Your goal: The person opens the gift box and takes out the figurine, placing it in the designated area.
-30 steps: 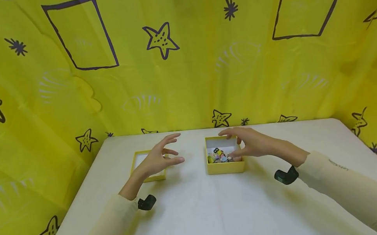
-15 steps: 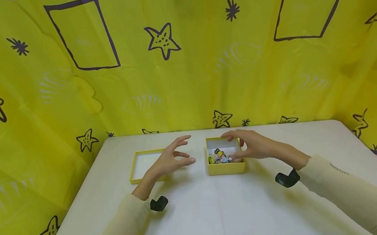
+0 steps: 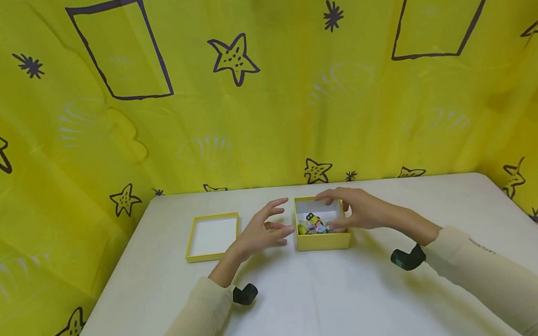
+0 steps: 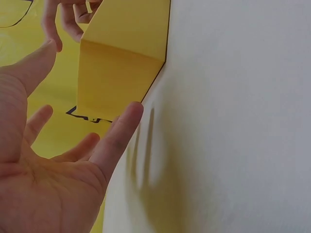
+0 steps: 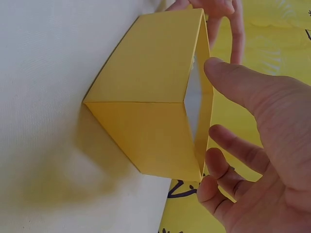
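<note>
This is looking like a curtained booth: star-printed yellow curtains are hanging at 9, 12 and 3 o'clock, and a white tabletop is spreading toward 6 o'clock; the building's type is staying hidden.

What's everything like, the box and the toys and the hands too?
Yellow box, upright, open on top
Small toys, heaped inside the box
Shallow yellow tray, hollow side up, nothing seen inside
Left hand, fingers spread, beside the box
Right hand, loosely bent over the box, touch unclear
Yellow curtain, hanging
</note>
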